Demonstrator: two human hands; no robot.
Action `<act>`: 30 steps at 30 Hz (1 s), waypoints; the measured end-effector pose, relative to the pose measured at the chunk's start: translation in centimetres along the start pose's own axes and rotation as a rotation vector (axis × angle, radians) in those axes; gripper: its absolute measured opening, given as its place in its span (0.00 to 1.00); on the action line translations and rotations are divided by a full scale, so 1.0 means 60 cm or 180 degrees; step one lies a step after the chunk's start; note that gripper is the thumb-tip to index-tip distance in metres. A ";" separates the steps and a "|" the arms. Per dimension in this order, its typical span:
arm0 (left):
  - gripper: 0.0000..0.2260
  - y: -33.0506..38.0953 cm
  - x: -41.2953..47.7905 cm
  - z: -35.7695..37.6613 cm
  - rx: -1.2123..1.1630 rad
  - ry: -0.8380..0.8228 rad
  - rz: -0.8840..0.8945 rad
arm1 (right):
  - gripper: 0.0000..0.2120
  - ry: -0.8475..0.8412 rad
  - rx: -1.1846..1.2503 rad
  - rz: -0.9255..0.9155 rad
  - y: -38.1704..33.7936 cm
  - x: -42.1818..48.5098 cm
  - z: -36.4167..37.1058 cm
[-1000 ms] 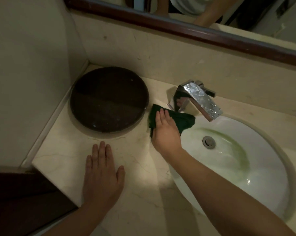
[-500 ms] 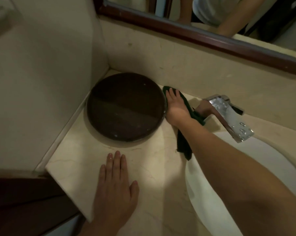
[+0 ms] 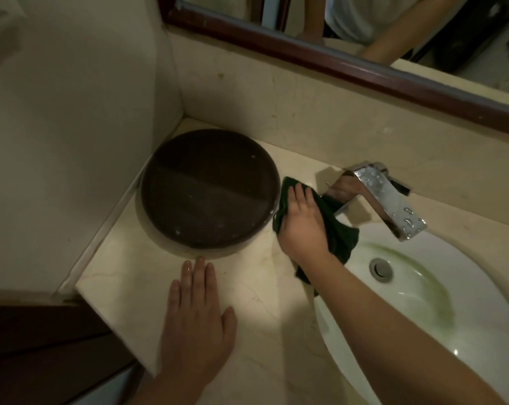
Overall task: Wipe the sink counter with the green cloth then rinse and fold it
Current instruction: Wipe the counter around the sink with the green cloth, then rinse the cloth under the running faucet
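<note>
The dark green cloth [image 3: 339,230] lies bunched on the beige marble counter [image 3: 259,314], between the round tray and the faucet, with one end trailing toward the sink rim. My right hand [image 3: 303,226] presses flat on top of it, fingers pointing to the back wall. My left hand [image 3: 196,320] rests palm down on the counter near the front edge, fingers apart, holding nothing. The white oval sink [image 3: 452,331] sits to the right, its bowl stained green around the drain [image 3: 381,269].
A dark brown round tray [image 3: 209,190] fills the back left corner of the counter. The chrome faucet [image 3: 384,200], wet with drops, juts over the sink. A wood-framed mirror [image 3: 349,64] runs above the backsplash. The wall closes the left side.
My right hand has drawn the cloth back from the far edge beside the tray toward the sink rim. My left hand has stayed flat on the counter.
</note>
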State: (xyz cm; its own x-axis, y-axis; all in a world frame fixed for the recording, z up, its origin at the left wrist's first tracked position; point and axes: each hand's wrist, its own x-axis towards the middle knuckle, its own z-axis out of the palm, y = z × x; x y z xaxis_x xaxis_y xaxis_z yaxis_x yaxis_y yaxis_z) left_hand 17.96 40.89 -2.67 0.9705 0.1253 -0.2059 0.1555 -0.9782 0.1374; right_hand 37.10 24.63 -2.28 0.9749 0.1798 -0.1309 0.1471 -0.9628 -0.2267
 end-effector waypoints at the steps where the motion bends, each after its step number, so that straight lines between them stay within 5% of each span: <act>1: 0.35 0.000 0.000 0.001 0.0008 0.0027 -0.0003 | 0.31 0.0118 0.0021 -0.0044 0.003 -0.025 0.006; 7: 0.36 0.003 -0.001 0.001 0.0118 0.0059 -0.0045 | 0.28 0.0546 0.0303 0.0222 0.057 -0.097 0.014; 15: 0.34 0.003 -0.011 -0.003 0.0135 0.0108 0.0007 | 0.12 0.1030 0.3090 0.1898 0.051 -0.160 -0.093; 20: 0.35 0.029 -0.012 -0.044 -0.0839 -0.0166 -0.0065 | 0.16 0.0718 0.3730 0.1814 0.072 -0.228 -0.191; 27: 0.45 0.250 -0.017 -0.154 -0.2666 -0.0310 0.1360 | 0.14 0.0757 0.4766 0.1448 0.087 -0.302 -0.303; 30: 0.40 0.334 -0.011 -0.175 -0.2848 -0.0526 0.1523 | 0.16 0.0735 0.5363 0.1214 0.106 -0.327 -0.343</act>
State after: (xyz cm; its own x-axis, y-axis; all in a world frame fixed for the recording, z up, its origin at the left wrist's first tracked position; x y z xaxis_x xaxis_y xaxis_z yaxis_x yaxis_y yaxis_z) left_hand 22.34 22.92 10.40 0.9399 -0.3358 -0.0613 -0.0949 -0.4297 0.8980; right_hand 22.32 10.82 18.72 0.9345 -0.1623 -0.3170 -0.2507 0.3321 -0.9093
